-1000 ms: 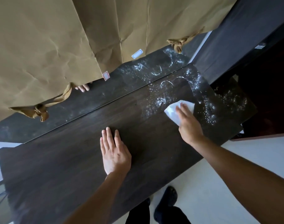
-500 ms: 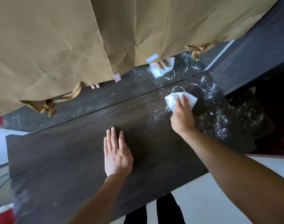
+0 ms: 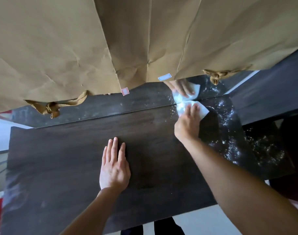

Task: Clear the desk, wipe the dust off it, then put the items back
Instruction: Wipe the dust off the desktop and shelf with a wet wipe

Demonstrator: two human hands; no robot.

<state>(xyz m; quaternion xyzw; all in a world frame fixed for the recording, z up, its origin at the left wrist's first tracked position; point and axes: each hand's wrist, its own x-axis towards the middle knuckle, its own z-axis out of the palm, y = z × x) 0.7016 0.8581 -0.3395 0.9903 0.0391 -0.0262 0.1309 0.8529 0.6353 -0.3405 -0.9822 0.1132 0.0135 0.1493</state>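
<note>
White cloth (image 3: 202,110) sits at the back edge of the dark bench (image 3: 68,150), pinned under my right hand (image 3: 187,126), dust (image 3: 229,143) scattered just right of it. My left hand (image 3: 114,168) lies flat, fingers spread, mid-bench.

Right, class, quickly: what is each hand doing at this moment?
Left hand: open, flat on the desk, holding nothing.
Right hand: pressing a white cloth onto the desk.
</note>
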